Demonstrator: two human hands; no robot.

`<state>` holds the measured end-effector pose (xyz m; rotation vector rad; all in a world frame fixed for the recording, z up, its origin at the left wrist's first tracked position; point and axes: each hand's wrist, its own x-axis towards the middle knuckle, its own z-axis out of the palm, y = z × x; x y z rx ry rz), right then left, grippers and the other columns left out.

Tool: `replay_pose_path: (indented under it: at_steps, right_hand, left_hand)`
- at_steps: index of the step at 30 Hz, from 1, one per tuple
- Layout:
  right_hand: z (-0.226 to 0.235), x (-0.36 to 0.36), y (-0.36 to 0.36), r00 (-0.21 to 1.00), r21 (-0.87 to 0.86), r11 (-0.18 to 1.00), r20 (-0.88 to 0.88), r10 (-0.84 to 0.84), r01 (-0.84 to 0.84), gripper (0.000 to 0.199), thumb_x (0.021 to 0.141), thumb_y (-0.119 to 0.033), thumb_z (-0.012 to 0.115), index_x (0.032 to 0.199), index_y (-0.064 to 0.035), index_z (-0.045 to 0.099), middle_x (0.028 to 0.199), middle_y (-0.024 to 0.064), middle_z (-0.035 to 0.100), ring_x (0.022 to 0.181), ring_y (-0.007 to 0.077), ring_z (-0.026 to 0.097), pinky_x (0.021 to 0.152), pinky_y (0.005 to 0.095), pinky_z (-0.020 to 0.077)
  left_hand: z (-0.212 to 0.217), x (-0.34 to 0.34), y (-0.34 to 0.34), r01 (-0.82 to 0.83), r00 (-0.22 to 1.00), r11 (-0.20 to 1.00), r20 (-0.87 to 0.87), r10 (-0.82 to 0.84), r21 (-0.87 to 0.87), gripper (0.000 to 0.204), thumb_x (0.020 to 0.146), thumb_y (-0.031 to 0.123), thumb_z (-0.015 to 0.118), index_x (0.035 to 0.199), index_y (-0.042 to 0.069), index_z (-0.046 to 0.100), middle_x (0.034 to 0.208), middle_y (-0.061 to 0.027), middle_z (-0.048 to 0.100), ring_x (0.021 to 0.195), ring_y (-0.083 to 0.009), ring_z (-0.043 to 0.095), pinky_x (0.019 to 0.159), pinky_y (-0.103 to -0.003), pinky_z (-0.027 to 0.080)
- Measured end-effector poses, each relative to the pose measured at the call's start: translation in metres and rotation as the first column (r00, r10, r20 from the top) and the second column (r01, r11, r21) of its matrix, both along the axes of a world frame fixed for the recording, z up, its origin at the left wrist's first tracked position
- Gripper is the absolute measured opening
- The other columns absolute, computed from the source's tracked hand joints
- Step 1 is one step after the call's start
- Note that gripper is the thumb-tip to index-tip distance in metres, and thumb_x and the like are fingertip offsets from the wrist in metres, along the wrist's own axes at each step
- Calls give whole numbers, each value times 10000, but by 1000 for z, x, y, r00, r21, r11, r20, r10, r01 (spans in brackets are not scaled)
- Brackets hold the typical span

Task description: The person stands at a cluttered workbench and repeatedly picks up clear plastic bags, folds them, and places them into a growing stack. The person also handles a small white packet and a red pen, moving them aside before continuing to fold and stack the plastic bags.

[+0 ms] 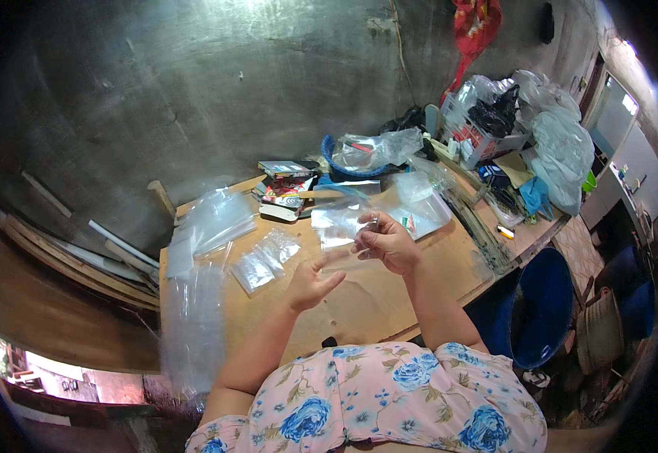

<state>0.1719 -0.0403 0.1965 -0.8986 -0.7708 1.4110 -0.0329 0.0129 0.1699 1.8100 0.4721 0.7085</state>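
Above the middle of the wooden surface [359, 302], two bare hands are hovering near each other. The left hand [312, 287] is spreading wide, its fingers reaching toward the right hand and its thumb standing apart. The right hand [391, 248] is curling its thumb and fingers close together; whether it is pinching any film, I cannot tell. Just beyond the hands, a shiny clear plastic sheet [331, 229] is lying toward the back edge. Left of the left hand, a group of small clear plastic packets [257, 266] is resting on the surface. Farther out, a stack of larger clear plastic sheets [223, 219] is covering the back left corner, and long clear plastic film [193, 325] is hanging over the left edge. Along the back edge, an open box [278, 213] is sitting near a blue basket [330, 157], which is carrying clear plastic. Toward the back right corner, a crate [487, 145] is holding crumpled bags. Past the right edge, a blue barrel [544, 302] is standing.
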Motion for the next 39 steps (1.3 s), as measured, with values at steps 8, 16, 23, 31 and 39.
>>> replay_pose_path:
  at_steps: [8,16,23,31,39]
  right_hand:
    - [-43,-57,15,142,694,557,561,-815,456,339,794,-118,649,1077,-32,482,838,67,563,718,150,546,666,246,455]
    - [-83,-93,-5,778,175,952,549,-306,251,201,845,-166,588,954,-3,542,698,34,545,637,102,513,564,249,432]
    - [-95,-55,0,830,-228,799,152,-536,557,114,878,-196,531,914,-93,500,734,16,523,622,123,527,550,271,442]
    - [-105,-89,-1,875,-354,841,-109,-471,409,264,846,-149,561,1049,-97,399,821,80,535,653,200,562,520,321,467]
    - [-125,-72,4,757,-312,698,135,-639,645,180,880,-215,532,817,-48,513,594,34,489,450,144,466,398,273,381]
  left_hand:
    - [-17,-9,-13,-569,816,818,-69,574,81,142,788,132,654,737,5,614,683,-68,621,588,-109,565,537,-260,450]
    - [-50,-10,-26,-568,796,769,-41,604,294,319,722,206,730,576,41,499,552,-85,513,481,-128,469,455,-300,371]
    - [-58,-36,-11,-766,621,576,101,777,284,421,720,254,742,514,45,440,480,-46,451,426,-130,383,420,-301,341]
    - [-68,-7,-31,-743,641,654,126,757,-146,315,729,245,736,662,34,512,592,-35,531,544,-123,508,525,-263,432]
    - [-105,-26,-28,-510,832,600,-175,527,-616,172,863,186,556,895,20,588,731,-54,607,599,-114,561,551,-232,463]
